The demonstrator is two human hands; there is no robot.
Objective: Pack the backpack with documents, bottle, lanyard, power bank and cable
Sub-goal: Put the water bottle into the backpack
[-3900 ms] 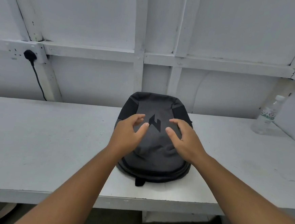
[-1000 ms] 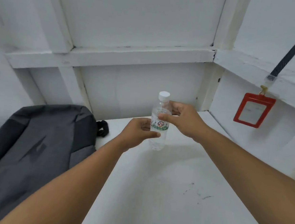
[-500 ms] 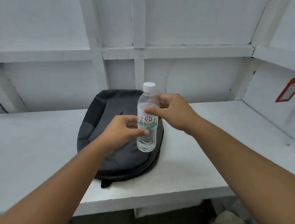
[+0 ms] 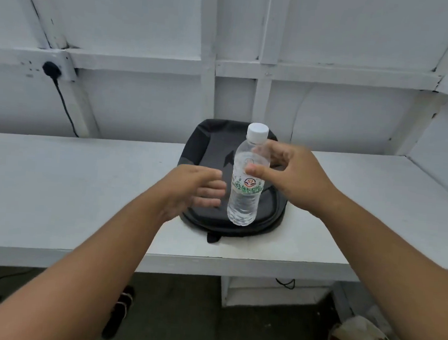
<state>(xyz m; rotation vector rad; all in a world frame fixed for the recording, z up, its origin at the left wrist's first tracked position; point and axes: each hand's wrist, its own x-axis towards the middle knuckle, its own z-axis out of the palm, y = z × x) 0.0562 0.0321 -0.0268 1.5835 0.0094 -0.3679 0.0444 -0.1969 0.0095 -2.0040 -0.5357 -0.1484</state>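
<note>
My left hand had come off the bottle, fingers loosely curled, empty. Right hand pinched it upright over the backpack.

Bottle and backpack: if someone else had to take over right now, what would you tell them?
Right hand: holds the water bottle upright, cap on, above the backpack.
Left hand: fingers curled, empty, beside the bottle without touching it.
Backpack: lies flat on the white bench; no opening shows.
Done: bottle picked up.
Left: open the backpack, put the bottle in, then the documents, lanyard, power bank and cable, none clearly in view.
</note>
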